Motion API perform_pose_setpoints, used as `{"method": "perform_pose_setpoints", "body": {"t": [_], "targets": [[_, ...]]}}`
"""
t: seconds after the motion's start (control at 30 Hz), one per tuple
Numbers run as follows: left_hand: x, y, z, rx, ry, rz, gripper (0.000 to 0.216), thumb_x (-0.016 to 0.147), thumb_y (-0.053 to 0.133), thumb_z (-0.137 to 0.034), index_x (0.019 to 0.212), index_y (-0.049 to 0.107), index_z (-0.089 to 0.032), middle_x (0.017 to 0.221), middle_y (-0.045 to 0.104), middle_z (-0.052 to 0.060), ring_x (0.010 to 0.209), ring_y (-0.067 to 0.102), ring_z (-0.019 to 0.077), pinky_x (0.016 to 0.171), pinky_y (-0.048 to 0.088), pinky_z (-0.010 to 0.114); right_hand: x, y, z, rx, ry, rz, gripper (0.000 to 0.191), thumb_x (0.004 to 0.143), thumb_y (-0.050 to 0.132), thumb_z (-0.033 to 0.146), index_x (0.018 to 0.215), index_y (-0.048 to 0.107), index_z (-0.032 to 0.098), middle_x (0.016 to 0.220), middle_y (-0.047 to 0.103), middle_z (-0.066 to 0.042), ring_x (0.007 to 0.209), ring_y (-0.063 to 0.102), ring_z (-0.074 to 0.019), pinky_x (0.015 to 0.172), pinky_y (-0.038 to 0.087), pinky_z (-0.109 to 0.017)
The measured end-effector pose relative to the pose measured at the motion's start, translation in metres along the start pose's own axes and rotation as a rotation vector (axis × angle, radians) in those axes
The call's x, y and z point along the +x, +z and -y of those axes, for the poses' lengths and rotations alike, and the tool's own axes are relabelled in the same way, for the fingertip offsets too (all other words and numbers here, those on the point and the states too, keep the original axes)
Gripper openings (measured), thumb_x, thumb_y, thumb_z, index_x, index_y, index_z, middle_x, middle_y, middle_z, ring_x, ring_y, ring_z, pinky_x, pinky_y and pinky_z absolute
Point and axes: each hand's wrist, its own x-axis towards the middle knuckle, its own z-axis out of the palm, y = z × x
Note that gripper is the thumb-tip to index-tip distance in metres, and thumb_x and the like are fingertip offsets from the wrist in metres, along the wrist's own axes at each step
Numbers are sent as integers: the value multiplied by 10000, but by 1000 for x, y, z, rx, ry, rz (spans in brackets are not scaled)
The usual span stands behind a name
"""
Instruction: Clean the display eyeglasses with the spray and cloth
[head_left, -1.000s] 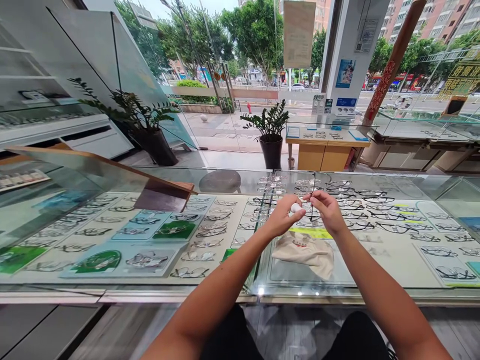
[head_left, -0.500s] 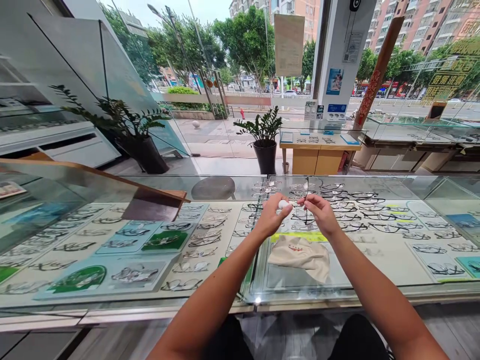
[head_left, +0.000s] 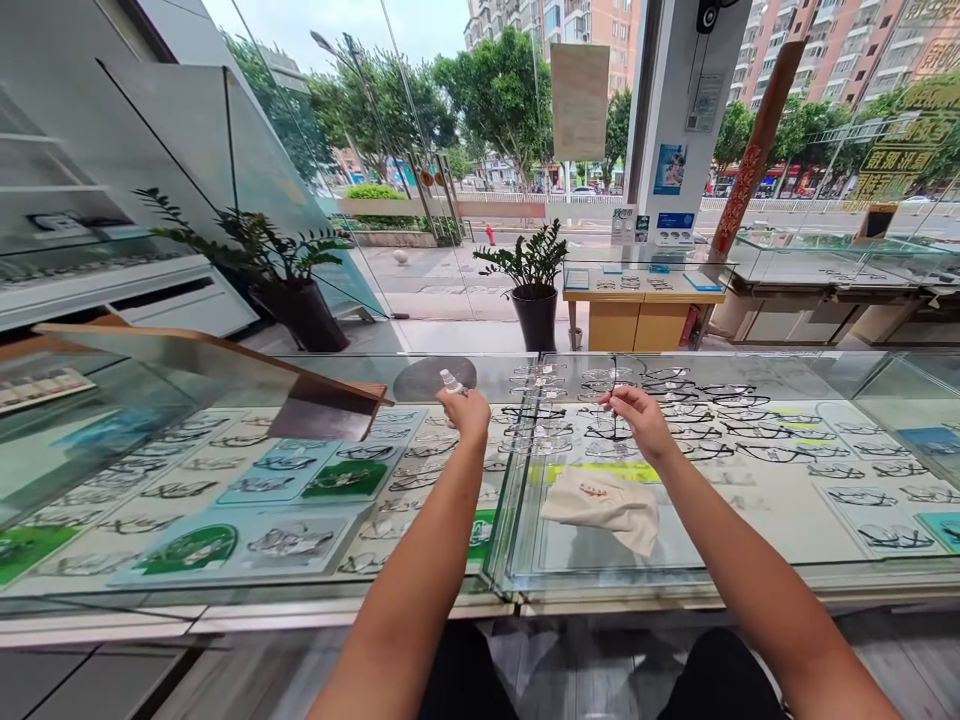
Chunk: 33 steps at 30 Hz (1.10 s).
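My left hand [head_left: 466, 413] is closed round a small white spray bottle [head_left: 452, 381], held upright over the left glass counter. My right hand [head_left: 636, 419] pinches a pair of dark-framed glasses [head_left: 609, 428] above the right glass counter [head_left: 757, 575]. A beige cleaning cloth [head_left: 602, 505] lies on the glass just below and between my hands. Under the glass, rows of spectacle frames [head_left: 285, 465] sit on trays.
A raised glass lid with a wooden edge [head_left: 225, 375] slants up at the left. Beyond the counter stand two potted plants [head_left: 534, 270], a wooden display table [head_left: 641, 300] and more glass cases [head_left: 847, 255] by the shop window.
My left hand has swung left, away from the glasses, taking the spray bottle with it. The right hand stays in place with the glasses.
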Motion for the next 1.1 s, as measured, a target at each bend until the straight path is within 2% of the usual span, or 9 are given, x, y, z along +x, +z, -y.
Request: {"method": "perform_pose_setpoints", "body": {"t": [0.13,0.53,0.63,0.77,0.83,0.87,0.97,1.03,1.1], "targets": [[8,6,11,4,-24,-16,330,927,497,-168,1224,390,-265,1254,672,140,1300,631,325,1161,406,586,3,-3,-4,-8,11,-19,417,694,865,605,803,684,245,927,791,-54,821,629,-201,785,507,-365],[7,9,17,23,-18,8,328,868,591,-174,1111,396,-279,1140,691,101,1181,685,317,1147,408,570,4,-5,-3,-22,6,-14,373,723,856,565,792,691,238,947,800,-57,797,623,-189,795,511,-366],[4,7,12,23,-20,-25,370,852,634,-214,1122,387,-277,1208,655,128,1247,655,343,1136,421,564,4,-6,-3,-28,1,-7,385,725,848,577,789,677,238,945,799,-60,800,624,-193,801,513,-372],[-5,-3,-4,15,1,-130,473,878,648,-313,1234,345,-246,1456,484,235,1475,466,385,1168,391,576,5,-7,-3,-39,-3,-11,391,740,830,593,805,670,243,940,794,-60,808,630,-199,802,509,-375],[-12,-11,-13,-10,104,-187,489,890,635,-308,1266,332,-232,1511,429,236,1503,423,355,1192,377,540,6,-9,-3,-36,-8,-24,391,742,828,594,809,667,245,930,787,-55,808,628,-199,787,500,-368],[-17,-16,-17,-34,209,-221,473,887,630,-284,1259,345,-227,1508,433,224,1494,426,338,1199,374,521,6,-9,-2,-32,-12,-31,389,742,828,592,806,666,245,921,782,-52,807,625,-198,776,494,-363],[-35,-25,-28,-88,547,-241,318,861,603,-214,1132,437,-229,1359,548,161,1381,507,306,1192,377,490,7,-10,0,-15,-27,-49,371,736,834,573,793,673,243,896,767,-41,796,612,-192,753,478,-353],[-50,-29,-33,-106,679,-135,167,862,579,-224,996,480,-238,1136,615,106,1178,595,285,1103,440,469,7,-11,2,-2,-37,-60,353,733,836,554,786,679,242,895,762,-39,788,601,-186,749,474,-352],[-66,-31,-37,-142,775,39,64,866,558,-254,881,496,-247,917,602,53,939,607,241,940,498,410,7,-11,5,6,-43,-74,344,730,835,543,782,678,242,897,760,-40,785,592,-184,750,474,-353]]}}
